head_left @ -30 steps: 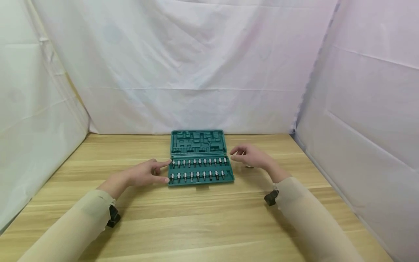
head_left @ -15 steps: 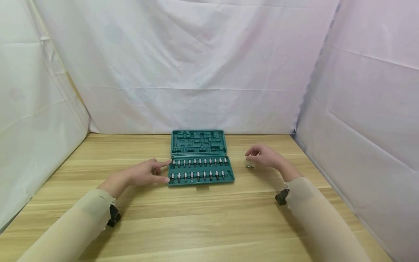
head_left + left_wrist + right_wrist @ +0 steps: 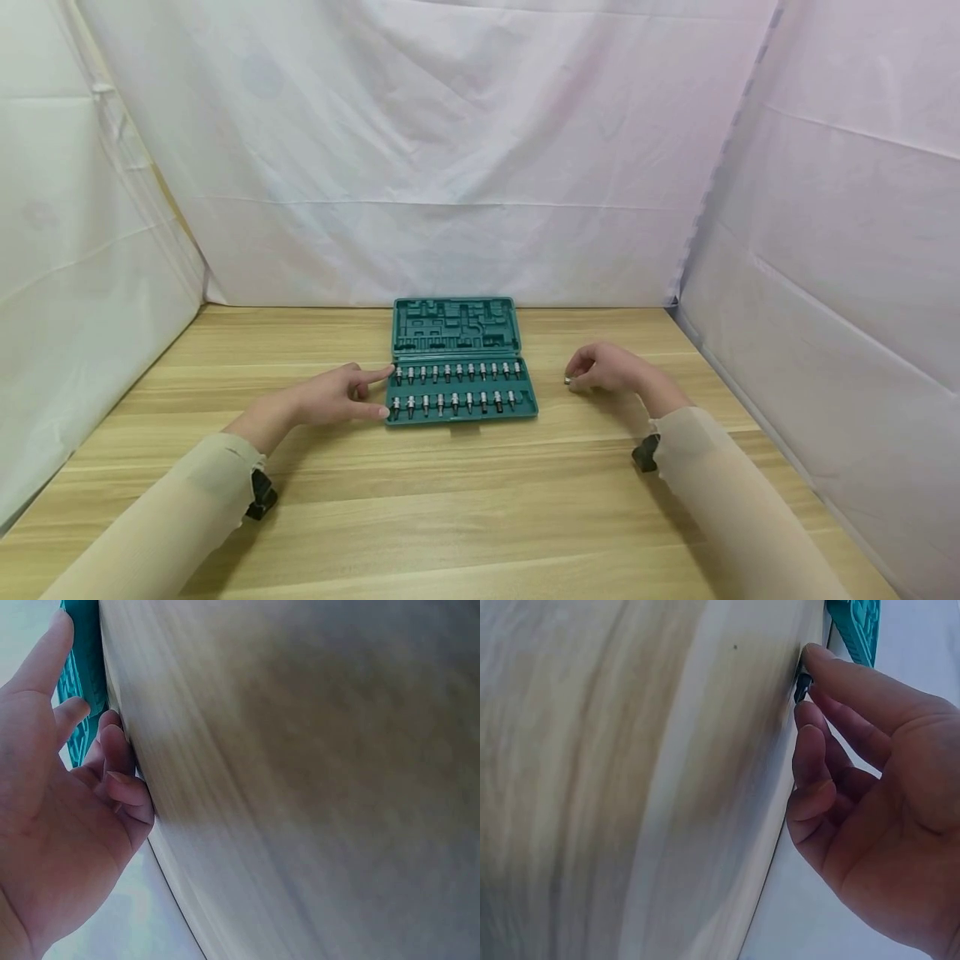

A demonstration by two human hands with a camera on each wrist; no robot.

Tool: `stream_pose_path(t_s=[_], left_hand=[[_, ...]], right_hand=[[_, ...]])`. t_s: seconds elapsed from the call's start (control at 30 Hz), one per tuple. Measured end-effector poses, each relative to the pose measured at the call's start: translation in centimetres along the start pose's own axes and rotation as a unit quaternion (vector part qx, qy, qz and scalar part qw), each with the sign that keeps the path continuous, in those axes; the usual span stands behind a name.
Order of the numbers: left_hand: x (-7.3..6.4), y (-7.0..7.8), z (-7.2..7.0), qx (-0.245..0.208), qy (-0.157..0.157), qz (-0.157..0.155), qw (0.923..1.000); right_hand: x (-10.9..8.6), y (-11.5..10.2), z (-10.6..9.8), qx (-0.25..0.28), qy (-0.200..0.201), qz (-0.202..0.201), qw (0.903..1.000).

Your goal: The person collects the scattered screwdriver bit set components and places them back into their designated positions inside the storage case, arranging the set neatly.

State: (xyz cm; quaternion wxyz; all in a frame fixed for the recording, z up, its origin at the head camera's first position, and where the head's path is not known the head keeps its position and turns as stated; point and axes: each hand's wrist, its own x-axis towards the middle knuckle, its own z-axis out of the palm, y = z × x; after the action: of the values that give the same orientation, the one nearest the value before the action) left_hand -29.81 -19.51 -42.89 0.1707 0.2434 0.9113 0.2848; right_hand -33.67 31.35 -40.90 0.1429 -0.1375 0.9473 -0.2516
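Note:
An open green plastic case (image 3: 454, 387) lies on the table, holding two rows of silver-and-dark bit sockets; the lower row stops short of the right end. My left hand (image 3: 327, 397) rests at the case's left edge, index finger and thumb stretched out to touch its corners, the other fingers bent. To the right of the case, my right hand (image 3: 609, 368) pinches a single bit socket (image 3: 567, 380) at the tabletop. In the right wrist view the dark bit socket (image 3: 802, 687) shows between thumb and fingertips, partly covered by them.
The case's lid (image 3: 454, 325) leans back behind the tray, its moulded inside facing me. A wood-grain table (image 3: 450, 517) carries everything. White cloth (image 3: 450, 150) hangs at the back and both sides. Each wrist bears a small black camera (image 3: 646, 452).
My right hand moves right, away from the case, then lowers onto the loose bit socket and pinches it. My left hand stays at the case's left edge.

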Motion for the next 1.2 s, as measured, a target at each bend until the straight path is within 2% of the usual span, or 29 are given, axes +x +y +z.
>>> stream_pose_path(t_s=[0.27, 0.53, 0.67, 0.97, 1.2], left_hand=[[-0.08, 0.13, -0.01, -0.001, -0.001, -0.001, 1.0000], [-0.07, 0.08, -0.05, 0.001, -0.002, 0.001, 1.0000], [-0.11, 0.06, -0.01, 0.001, -0.001, 0.000, 1.0000], [-0.09, -0.07, 0.07, -0.001, 0.001, 0.002, 1.0000], [-0.11, 0.05, 0.03, -0.001, -0.001, 0.005, 1.0000]], right_hand=[[0.07, -0.09, 0.23, -0.002, 0.003, 0.005, 1.0000], [0.01, 0.00, 0.11, 0.020, 0.040, 0.002, 0.9990], [0.08, -0.02, 0.11, 0.055, 0.047, 0.002, 0.9974], [0.08, -0.39, 0.14, 0.148, 0.045, -0.045, 0.9869], [-0.18, -0.63, -0.05, 0.192, 0.049, -0.042, 0.9792]])
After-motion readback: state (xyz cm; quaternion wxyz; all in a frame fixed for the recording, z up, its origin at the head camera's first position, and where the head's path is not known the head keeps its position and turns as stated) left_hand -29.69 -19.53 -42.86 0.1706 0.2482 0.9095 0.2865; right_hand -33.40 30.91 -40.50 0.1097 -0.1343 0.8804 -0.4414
